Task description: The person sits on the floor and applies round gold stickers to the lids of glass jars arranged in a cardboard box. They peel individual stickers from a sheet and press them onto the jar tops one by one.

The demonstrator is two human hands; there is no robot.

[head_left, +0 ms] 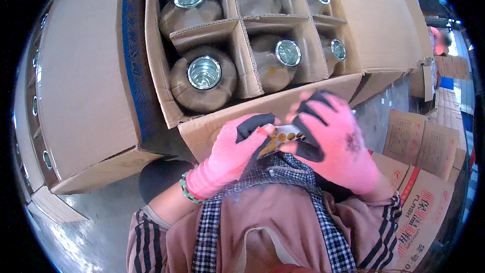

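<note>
Floor (96, 232): grey concrete w/ a shine, seen at lower left & in a strip right of centre. On it, big open box (212, 121) w/ card dividers, one jar (204, 77) per cell, flaps out. Closed box (83, 86) just left of it, touching. Flat card (53, 207) under that box's near corner. Right side: stack of printed cartons (424, 192), well apart from open box.

Head view: the left hand (236, 152) and right hand (331, 141), both in pink gloves, pinch a sheet of round gold stickers (281, 138) between them. Just beyond stands an open cardboard box (212, 124) whose dividers hold brown jars (203, 78) with shiny lids.
</note>
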